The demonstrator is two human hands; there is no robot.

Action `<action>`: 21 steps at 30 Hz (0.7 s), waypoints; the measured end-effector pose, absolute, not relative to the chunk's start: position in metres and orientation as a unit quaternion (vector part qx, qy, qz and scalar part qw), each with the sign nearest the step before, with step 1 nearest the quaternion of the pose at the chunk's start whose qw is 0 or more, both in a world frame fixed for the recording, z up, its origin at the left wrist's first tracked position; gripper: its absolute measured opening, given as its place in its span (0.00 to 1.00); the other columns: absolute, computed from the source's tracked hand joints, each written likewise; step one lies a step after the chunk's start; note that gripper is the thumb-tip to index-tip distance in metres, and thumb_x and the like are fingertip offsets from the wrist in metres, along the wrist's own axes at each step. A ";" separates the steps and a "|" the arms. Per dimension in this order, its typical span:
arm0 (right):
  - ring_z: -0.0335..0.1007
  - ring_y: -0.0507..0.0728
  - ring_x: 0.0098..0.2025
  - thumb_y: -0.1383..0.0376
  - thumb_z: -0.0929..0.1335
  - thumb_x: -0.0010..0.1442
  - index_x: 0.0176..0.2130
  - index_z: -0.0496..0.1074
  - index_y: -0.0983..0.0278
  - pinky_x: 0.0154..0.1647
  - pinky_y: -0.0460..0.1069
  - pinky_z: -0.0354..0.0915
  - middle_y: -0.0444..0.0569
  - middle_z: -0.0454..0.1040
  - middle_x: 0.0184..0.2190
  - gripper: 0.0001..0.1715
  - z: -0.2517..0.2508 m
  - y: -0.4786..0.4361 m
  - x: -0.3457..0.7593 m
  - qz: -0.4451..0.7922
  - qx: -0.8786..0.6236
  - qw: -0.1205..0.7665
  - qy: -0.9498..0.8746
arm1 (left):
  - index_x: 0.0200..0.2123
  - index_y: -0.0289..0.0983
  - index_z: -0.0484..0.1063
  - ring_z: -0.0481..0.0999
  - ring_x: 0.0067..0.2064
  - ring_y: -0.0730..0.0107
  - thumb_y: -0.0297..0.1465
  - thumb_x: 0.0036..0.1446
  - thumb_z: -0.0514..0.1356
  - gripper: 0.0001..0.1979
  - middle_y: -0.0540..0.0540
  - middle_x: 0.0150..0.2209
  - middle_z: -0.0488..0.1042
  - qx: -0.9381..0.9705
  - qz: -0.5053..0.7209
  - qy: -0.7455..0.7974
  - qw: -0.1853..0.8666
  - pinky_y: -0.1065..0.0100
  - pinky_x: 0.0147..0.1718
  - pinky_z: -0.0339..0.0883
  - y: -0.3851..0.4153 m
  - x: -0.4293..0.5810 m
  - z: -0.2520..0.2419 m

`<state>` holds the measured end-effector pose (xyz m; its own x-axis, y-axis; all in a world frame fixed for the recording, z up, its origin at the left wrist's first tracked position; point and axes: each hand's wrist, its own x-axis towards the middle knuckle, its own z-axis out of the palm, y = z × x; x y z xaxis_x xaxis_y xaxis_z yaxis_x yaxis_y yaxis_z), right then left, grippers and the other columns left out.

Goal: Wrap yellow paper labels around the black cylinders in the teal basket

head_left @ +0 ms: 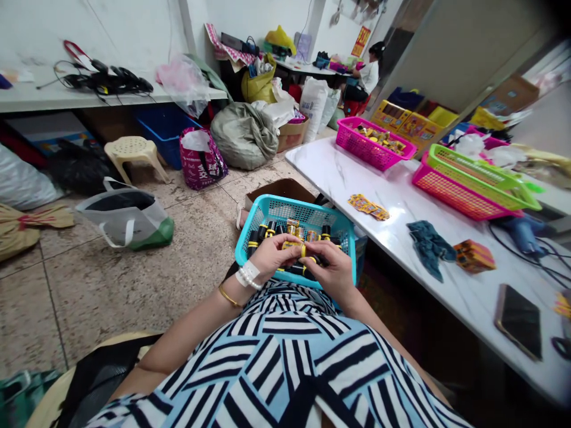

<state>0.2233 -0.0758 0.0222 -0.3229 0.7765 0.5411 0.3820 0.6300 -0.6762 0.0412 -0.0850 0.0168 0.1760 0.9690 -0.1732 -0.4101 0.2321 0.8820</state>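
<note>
My left hand [270, 258] and my right hand [332, 267] meet over a turquoise plastic basket [241, 245] on my lap. Their fingertips pinch a small yellow cylindrical piece [303, 250], partly hidden by the fingers. Whether it is a cap or a whole container, I cannot tell. Below and around the hands, several small black-and-yellow cylinders [253, 236] lie in the basket, some with orange printed labels. A white band and a pearl bracelet circle my left wrist.
At right, a marble-patterned table [401, 261] holds yellow printed cards [368, 206], a blue cloth [429, 245], an orange box [474, 256], a phone [519, 321] and a filled pink basket [375, 142]. A tote bag [125, 217] and a stool [134, 151] stand left. Someone sits far back.
</note>
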 end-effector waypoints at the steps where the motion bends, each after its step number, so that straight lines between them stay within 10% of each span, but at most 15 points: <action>1: 0.76 0.58 0.39 0.63 0.74 0.56 0.44 0.77 0.57 0.43 0.56 0.74 0.49 0.78 0.38 0.14 0.018 -0.075 0.221 0.239 -0.375 0.453 -0.772 | 0.38 0.32 0.77 0.67 0.23 0.79 0.40 0.43 0.73 0.22 0.51 0.23 0.72 0.372 0.516 0.403 0.658 0.75 0.24 0.60 -0.085 0.043 0.016; 10: 0.76 0.58 0.45 0.64 0.74 0.55 0.42 0.77 0.56 0.49 0.56 0.73 0.49 0.79 0.41 0.12 0.012 -0.066 0.222 0.261 -0.358 0.457 -0.771 | 0.37 0.36 0.71 0.65 0.18 0.76 0.57 0.48 0.63 0.29 0.51 0.20 0.69 0.331 0.447 0.417 0.719 0.75 0.17 0.55 -0.076 0.038 0.005; 21: 0.77 0.56 0.34 0.56 0.77 0.47 0.36 0.75 0.61 0.41 0.55 0.75 0.47 0.80 0.33 0.18 -0.013 -0.070 0.209 0.512 -0.438 0.481 -0.562 | 0.42 0.37 0.74 0.66 0.23 0.79 0.44 0.48 0.70 0.23 0.52 0.26 0.70 0.429 0.490 0.392 0.650 0.75 0.22 0.58 -0.082 0.043 -0.001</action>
<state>0.2088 -0.0696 -0.0135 -0.1541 0.9837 0.0929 -0.0009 0.0939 -0.9956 0.0433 -0.0822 -0.0009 0.2127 0.9731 -0.0887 -0.3005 0.1515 0.9417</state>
